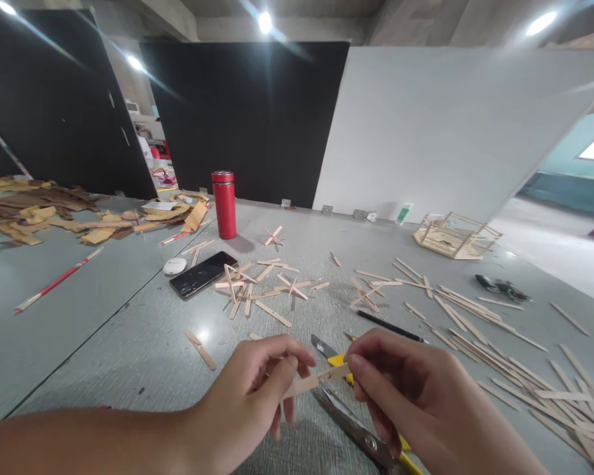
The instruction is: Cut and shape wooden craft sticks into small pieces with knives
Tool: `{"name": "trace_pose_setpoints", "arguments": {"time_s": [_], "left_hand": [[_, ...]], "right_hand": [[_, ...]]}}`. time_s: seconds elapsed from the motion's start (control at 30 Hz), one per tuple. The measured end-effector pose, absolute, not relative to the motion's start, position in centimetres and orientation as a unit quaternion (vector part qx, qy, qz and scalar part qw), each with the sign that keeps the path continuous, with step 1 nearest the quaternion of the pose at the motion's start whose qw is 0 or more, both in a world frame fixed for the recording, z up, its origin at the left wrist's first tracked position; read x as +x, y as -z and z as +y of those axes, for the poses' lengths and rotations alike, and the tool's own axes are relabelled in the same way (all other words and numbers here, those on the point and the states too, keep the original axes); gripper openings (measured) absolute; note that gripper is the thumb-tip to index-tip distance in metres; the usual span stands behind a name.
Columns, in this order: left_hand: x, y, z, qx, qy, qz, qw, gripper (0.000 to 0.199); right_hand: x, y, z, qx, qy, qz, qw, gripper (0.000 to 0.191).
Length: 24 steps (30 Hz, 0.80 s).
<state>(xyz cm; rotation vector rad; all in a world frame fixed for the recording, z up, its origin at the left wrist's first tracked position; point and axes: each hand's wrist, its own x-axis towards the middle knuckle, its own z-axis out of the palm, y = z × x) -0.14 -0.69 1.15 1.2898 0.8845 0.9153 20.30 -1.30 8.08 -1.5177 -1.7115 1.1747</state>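
Observation:
Between thumb and fingers, my left hand pinches one end of a wooden craft stick. The other end is pinched in my right hand. Near its middle the stick has a notch or split; I cannot tell how deep it goes. Scissors with dark blades lie beneath the hands, partly covered by my right hand. Just beyond the stick is a yellow and grey cutter knife, also partly hidden. A two-piece craft stick lies left of my left hand.
Short stick pieces litter the table's middle, and long sticks spread across the right. A black pen, phone, white case and red flask lie or stand farther off. A stick frame sits back right.

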Motion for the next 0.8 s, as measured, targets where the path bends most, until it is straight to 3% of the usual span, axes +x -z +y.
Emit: {"name": "trace_pose_setpoints", "arguments": {"time_s": [0.2, 0.63, 0.8], "left_hand": [[0.02, -1.45, -0.52, 0.494, -0.384, 0.299, 0.720, 0.034], [-0.22, -1.58, -0.78, 0.484, -0.350, 0.306, 0.741, 0.043], [-0.30, -1.53, -0.37, 0.424, -0.323, 0.256, 0.807, 0.049]], "right_hand": [[20.42, -8.07, -0.89, -0.551, -0.467, -0.631, 0.284, 0.023], [20.30, -7.58, -0.81, -0.562, -0.491, -0.601, 0.287, 0.031], [20.67, -7.36, -0.95, -0.531, -0.509, -0.602, 0.310, 0.029]]}}
